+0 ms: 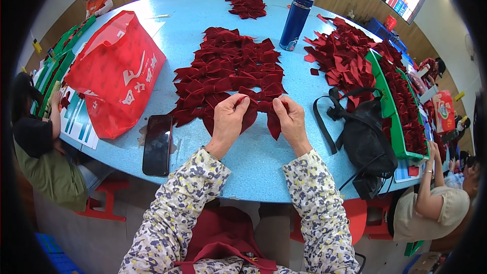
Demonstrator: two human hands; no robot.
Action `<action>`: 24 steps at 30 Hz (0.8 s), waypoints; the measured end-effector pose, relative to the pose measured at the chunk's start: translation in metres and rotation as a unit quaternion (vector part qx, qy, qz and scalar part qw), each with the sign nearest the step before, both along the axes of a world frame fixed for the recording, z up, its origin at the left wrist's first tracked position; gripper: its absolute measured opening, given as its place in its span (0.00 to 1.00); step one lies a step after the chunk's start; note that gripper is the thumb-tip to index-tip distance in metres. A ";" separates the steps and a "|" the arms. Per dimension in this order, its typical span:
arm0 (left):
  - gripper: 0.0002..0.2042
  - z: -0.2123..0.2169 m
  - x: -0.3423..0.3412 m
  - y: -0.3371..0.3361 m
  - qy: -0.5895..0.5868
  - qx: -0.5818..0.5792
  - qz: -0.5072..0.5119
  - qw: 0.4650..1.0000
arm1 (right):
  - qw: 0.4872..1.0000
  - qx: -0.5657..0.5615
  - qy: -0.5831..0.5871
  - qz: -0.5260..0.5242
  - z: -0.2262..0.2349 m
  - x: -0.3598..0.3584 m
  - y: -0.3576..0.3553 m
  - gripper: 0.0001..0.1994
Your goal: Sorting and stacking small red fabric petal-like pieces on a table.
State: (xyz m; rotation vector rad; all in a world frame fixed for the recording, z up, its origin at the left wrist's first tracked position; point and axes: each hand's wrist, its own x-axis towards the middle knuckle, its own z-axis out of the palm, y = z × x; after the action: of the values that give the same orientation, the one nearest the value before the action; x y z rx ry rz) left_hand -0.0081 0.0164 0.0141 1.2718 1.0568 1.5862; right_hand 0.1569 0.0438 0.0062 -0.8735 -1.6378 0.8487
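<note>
A dark red velvet bow (264, 106) is stretched between my two hands, just over the near edge of the laid-out bows. My left hand (227, 123) pinches its left side between thumb and fingers. On its right side, my right hand (292, 124) grips it the same way, and its tails hang down between the hands. Beyond it, matching red bows (223, 73) lie close together in columns on the blue table (248, 172). Part of the nearest bows is hidden behind my left hand.
Left stand a red bag (114, 78) and a black phone (157, 144). A blue bottle (297, 22) stands behind. On the right are a heap of red pieces (340, 56), a black bag (368, 134) and a green crate (393, 106) of bows. Other people sit around the table.
</note>
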 end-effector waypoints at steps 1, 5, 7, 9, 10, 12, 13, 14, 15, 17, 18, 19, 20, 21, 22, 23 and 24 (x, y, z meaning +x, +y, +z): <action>0.08 -0.002 -0.001 0.001 -0.001 -0.001 0.002 1.000 | 1.000 0.000 0.000 0.000 -0.001 0.000 0.000 0.13; 0.08 -0.007 -0.001 0.002 -0.006 -0.004 0.009 1.000 | 1.000 0.006 -0.002 0.004 -0.003 -0.002 0.001 0.12; 0.08 -0.008 0.000 0.002 -0.012 -0.007 0.013 1.000 | 1.000 0.017 -0.002 0.000 -0.003 -0.002 0.000 0.12; 0.08 -0.010 0.001 0.003 -0.025 -0.009 0.010 1.000 | 1.000 0.022 -0.001 -0.002 -0.003 -0.002 0.000 0.12; 0.08 -0.011 0.001 0.003 -0.036 -0.010 0.008 0.999 | 1.000 0.022 -0.003 -0.001 -0.003 -0.003 0.000 0.12; 0.08 -0.012 0.001 0.004 -0.047 -0.012 0.006 0.999 | 1.000 0.022 -0.006 0.000 -0.003 -0.004 0.000 0.12; 0.08 -0.014 0.001 0.004 -0.044 -0.011 0.011 0.999 | 1.000 0.022 -0.005 0.000 -0.003 -0.004 0.000 0.12; 0.08 -0.015 0.000 0.005 -0.041 -0.010 0.016 0.999 | 1.000 0.024 -0.004 -0.002 -0.003 -0.005 0.000 0.12; 0.08 -0.015 0.000 0.005 -0.038 -0.010 0.021 0.999 | 1.000 0.025 -0.003 -0.004 -0.003 -0.006 -0.001 0.12; 0.08 -0.015 0.000 0.005 -0.035 -0.010 0.022 0.999 | 1.000 0.027 -0.002 -0.007 -0.003 -0.006 -0.001 0.12; 0.08 -0.015 -0.001 0.004 -0.031 -0.010 0.023 0.999 | 1.000 0.028 -0.002 -0.006 -0.003 -0.006 -0.002 0.12; 0.08 -0.014 -0.001 0.004 -0.027 -0.010 0.025 0.999 | 1.000 0.029 -0.001 -0.006 -0.002 -0.006 -0.002 0.12; 0.08 -0.014 -0.001 0.004 -0.027 -0.011 0.025 0.999 | 1.000 0.031 -0.001 -0.006 -0.002 -0.006 -0.002 0.12; 0.08 -0.013 0.000 0.003 -0.033 -0.012 0.026 0.999 | 1.000 0.030 -0.001 -0.006 -0.002 -0.006 -0.002 0.12; 0.08 -0.013 0.000 0.003 -0.039 -0.014 0.026 0.999 | 1.000 0.028 -0.002 -0.006 -0.002 -0.006 -0.002 0.12; 0.08 -0.013 0.001 0.003 -0.045 -0.015 0.027 0.998 | 1.000 0.026 -0.002 -0.007 -0.002 -0.006 -0.002 0.12; 0.08 -0.013 0.001 0.003 -0.045 -0.016 0.027 0.998 | 1.000 0.024 -0.003 -0.008 -0.002 -0.006 -0.002 0.12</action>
State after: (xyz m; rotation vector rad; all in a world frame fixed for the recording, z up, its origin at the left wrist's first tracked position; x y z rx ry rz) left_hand -0.0074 0.0194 0.0010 1.1480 1.0626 1.6458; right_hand 0.1507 0.0414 0.0044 -0.8558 -1.6477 0.7933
